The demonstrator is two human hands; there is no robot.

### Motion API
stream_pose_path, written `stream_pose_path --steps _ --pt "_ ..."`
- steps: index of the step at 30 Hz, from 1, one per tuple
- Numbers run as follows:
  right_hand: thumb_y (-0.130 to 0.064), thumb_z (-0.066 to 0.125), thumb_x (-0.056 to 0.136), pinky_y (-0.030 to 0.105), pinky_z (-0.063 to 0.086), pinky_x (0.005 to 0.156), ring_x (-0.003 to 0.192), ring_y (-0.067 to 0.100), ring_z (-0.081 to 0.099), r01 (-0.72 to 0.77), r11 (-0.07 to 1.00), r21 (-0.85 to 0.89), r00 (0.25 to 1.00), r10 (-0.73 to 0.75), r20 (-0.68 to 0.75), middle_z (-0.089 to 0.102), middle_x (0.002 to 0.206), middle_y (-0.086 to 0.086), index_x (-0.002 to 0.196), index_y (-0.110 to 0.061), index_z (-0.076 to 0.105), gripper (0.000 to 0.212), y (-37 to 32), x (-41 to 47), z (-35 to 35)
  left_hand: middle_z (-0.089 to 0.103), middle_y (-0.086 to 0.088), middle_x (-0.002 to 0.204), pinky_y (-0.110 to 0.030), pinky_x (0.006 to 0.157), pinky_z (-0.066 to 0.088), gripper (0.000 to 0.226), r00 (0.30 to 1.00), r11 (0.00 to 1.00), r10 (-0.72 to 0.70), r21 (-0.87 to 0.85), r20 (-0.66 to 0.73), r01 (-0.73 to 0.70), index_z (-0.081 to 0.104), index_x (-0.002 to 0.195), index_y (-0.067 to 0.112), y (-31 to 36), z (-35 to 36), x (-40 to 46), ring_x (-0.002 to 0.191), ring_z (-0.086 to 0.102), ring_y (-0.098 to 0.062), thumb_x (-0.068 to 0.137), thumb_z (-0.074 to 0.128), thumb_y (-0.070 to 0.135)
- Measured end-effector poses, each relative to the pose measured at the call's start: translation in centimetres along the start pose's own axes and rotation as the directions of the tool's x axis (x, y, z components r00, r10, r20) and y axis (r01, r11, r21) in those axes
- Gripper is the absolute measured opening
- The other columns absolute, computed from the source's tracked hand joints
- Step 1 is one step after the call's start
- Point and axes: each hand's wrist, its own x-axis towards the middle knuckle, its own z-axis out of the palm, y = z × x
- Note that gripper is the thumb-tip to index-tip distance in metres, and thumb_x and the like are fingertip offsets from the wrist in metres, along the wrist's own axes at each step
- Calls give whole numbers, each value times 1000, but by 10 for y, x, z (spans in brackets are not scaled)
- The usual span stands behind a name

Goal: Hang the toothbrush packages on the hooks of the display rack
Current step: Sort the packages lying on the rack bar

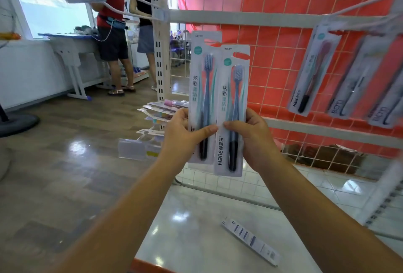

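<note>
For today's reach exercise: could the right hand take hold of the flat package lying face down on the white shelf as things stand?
Probably not yet: the right hand grips a toothbrush package, so it is occupied. Nothing lies over the package on the shelf, though.

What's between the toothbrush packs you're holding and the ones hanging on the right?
Only bare red wire grid separates the held packages from the hanging packages, head view.

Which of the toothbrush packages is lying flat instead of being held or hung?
The white package lying face down on the bottom shelf, below the hands. The two blue-brush packs are held upright, and the others hang from hooks.
</note>
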Motion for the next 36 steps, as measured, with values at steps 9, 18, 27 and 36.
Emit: stream_pose_path --steps 9,18,27,36 --pt "6 57 83 47 56 80 89 28 68 16 996 -86 990 -28 -139 71 93 6 100 -15 62 28 -26 -30 -55 68 -5 100 -39 79 57 40 997 997 11 -72 71 -6 52 103 17 6 69 -18 89 69 -17 72 78 12" --pt "8 56 83 49 53 87 91 28 66 17 997 -80 965 -37 -258 69 92 4 96 -18 62 29 -49 -59 -92 66 -2 95 -25 70 57 36 993 997 60 -60 105 -54 52 91 24 9 121 -34 83 67 -11 71 79 14" --pt "9 58 81 42 56 80 78 20 67 -55 997 -62 936 30 -351 69 84 1 93 -17 62 29 -65 -63 -125 68 -1 95 -25 68 56 40 988 994 -28 -105 149 44 53 98 23 11 164 -37 82 69 -12 70 78 9" --pt "9 59 80 34 56 72 77 20 67 -269 962 -53 927 243 -286 69 84 2 93 -14 63 26 -102 -56 -92 67 -3 95 -29 71 56 35 970 969 -244 -43 -6 243 52 94 24 63 142 -53 85 68 -17 73 77 11"
